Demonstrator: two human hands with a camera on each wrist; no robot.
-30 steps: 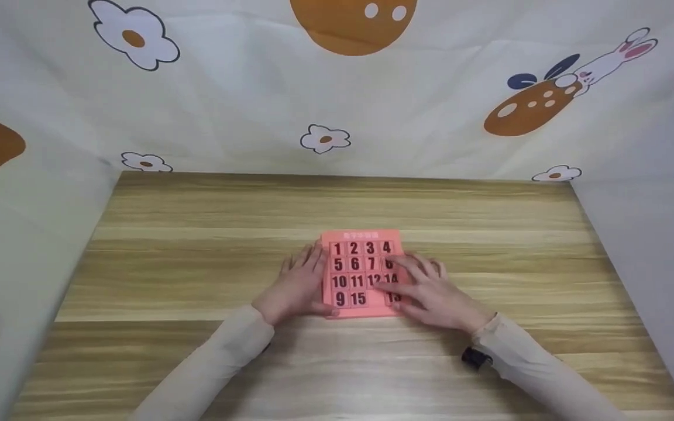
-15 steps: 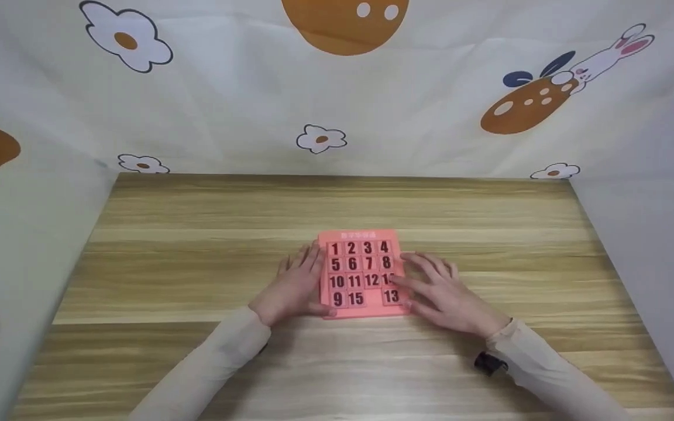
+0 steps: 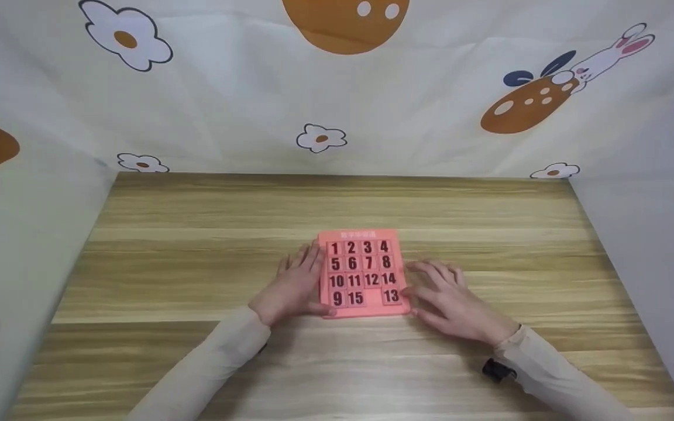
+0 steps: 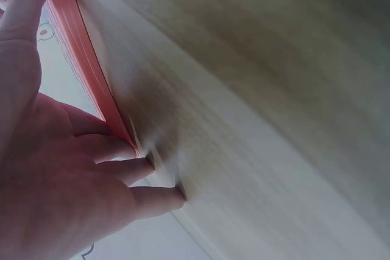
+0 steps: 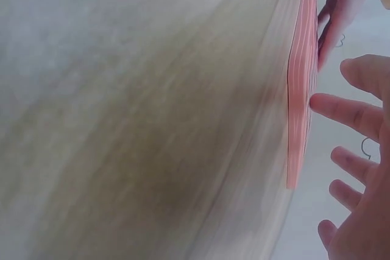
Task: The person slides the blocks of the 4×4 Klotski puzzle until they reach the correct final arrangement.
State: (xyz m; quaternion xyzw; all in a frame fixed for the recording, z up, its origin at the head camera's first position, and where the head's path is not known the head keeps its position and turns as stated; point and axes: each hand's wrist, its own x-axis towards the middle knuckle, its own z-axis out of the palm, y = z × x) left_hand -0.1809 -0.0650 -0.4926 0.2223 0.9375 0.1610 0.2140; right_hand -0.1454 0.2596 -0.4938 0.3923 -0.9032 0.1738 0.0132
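A pink sliding number puzzle (image 3: 357,312) lies flat on the table in the head view. Its rows read 1 2 3 4, 5 6 7 8, and 10 11 12 14; the bottom row has 9, 15, a gap, then 13 (image 3: 391,296). Along the puzzle's left side rests my left hand (image 3: 293,289), fingers straight and thumb on the near left corner. The left wrist view shows that thumb and the fingers against the pink edge (image 4: 85,53). My right hand (image 3: 454,307) hovers at the right edge with spread fingers, its index fingertip by the 13; contact is unclear.
The wood-grain table (image 3: 196,216) extends around the puzzle. Behind it hangs a pale cloth (image 3: 226,105) printed with flowers and carrots, and pale walls (image 3: 635,234) border the sides. A black band (image 3: 498,370) shows at the right sleeve.
My right hand has drawn back to the right, off the puzzle's face, uncovering the 8, 14 and 13 tiles. The left hand stays in place. No tile visibly shifted.
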